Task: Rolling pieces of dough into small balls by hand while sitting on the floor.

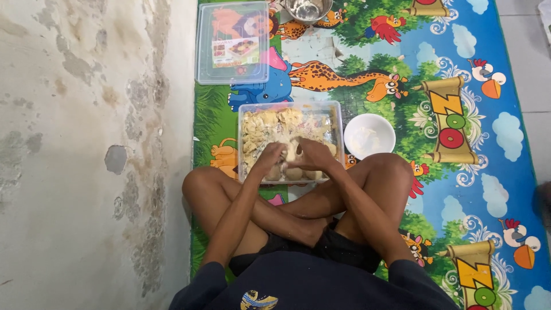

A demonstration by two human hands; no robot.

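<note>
Head view: the left hand [270,156] and right hand [313,154] meet over a pale dough piece [291,154], fingers closed round it, mostly hiding it. It sits above the clear tub [338,123], long axis running away from the person. Right: white bowl [370,135]. Beyond: lid [232,43], metal bowl [309,8] cut off.

mat [356,57]: bright cartoon animals (blue border) | bowl [369,136]: white | dough [287,129]: pale yellow
</note>
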